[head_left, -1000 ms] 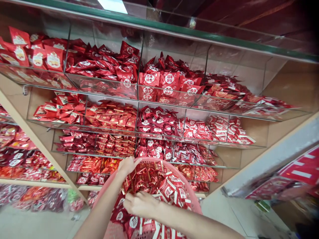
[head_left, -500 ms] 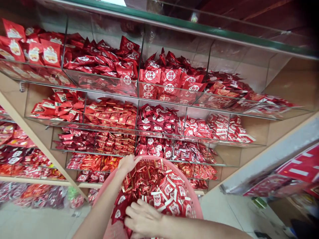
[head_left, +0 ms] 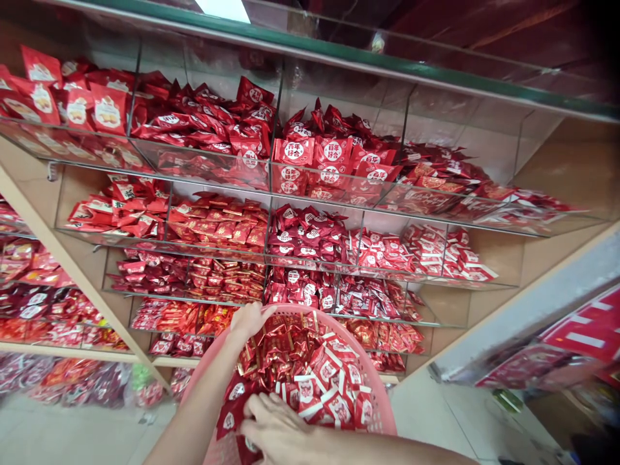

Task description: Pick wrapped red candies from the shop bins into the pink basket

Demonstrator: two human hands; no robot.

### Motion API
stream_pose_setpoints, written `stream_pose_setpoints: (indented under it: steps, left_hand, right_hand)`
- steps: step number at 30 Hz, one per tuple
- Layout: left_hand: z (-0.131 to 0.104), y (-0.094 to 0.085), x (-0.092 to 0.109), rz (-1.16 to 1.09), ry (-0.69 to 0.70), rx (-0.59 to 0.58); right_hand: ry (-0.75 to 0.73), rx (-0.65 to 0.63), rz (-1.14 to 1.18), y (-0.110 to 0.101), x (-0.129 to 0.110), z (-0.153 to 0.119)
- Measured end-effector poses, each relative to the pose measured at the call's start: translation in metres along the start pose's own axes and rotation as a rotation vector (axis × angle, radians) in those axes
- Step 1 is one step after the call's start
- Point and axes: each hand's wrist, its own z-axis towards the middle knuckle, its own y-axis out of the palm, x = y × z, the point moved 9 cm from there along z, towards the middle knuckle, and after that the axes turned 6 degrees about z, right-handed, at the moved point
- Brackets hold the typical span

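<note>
My left hand (head_left: 248, 321) is closed over the far rim of a pink perforated plastic basket (head_left: 371, 361). Inside it lie glossy red and gold packets (head_left: 278, 345) towards the back and red-and-white wrapped packets (head_left: 327, 369) to the right. Dark red packets (head_left: 231, 413) with white round labels fill the near left side. Down among these, my right hand (head_left: 277, 426) has its fingers curled onto the dark red packets; its fingertips are partly hidden.
In front stands a shelf unit with clear-walled compartments (head_left: 334, 200) full of small red packets. Bagged goods (head_left: 72, 381) lie on the floor at left. Red printed packages (head_left: 581, 336) and a cardboard box (head_left: 557, 413) are at right.
My right hand has shifted slightly and its fingers have curled more among the dark red packets, which have moved a little. The left hand keeps its hold on the rim.
</note>
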Motion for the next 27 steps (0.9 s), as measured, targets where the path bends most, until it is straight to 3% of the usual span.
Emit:
stream_pose_setpoints:
  steps: [3, 6, 8, 11, 17, 20, 23, 27]
  left_hand:
    - [0.001, 0.001, -0.001, -0.003, -0.001, 0.003]
    - [0.000, 0.000, 0.000, -0.005, 0.004, 0.008]
    - [0.000, 0.000, 0.000, 0.000, 0.006, 0.010]
    - [0.001, 0.002, 0.000, 0.008, 0.011, 0.018]
    - [0.002, 0.003, 0.000, 0.022, 0.021, 0.036]
    - [0.001, 0.002, -0.001, 0.033, 0.016, 0.037]
    - [0.001, 0.002, 0.000, 0.024, 0.021, 0.037]
    - [0.002, 0.003, -0.001, 0.018, 0.011, 0.017]
  right_hand:
    - [0.161, 0.020, 0.398, -0.023, 0.017, -0.002]
    - [0.335, 0.033, 0.543, -0.047, 0.039, -0.008]
    - [0.423, 0.041, 0.464, -0.058, 0.054, -0.012]
    - [0.433, 0.032, 0.230, -0.059, 0.064, -0.011]
    - [0.403, -0.035, -0.058, -0.026, 0.057, 0.001]
    - [0.376, -0.027, -0.087, -0.030, 0.047, 0.003]
    - [0.302, 0.090, -0.083, -0.071, 0.035, 0.004]
    - [0.237, 0.348, -0.159, -0.171, 0.035, 0.002]
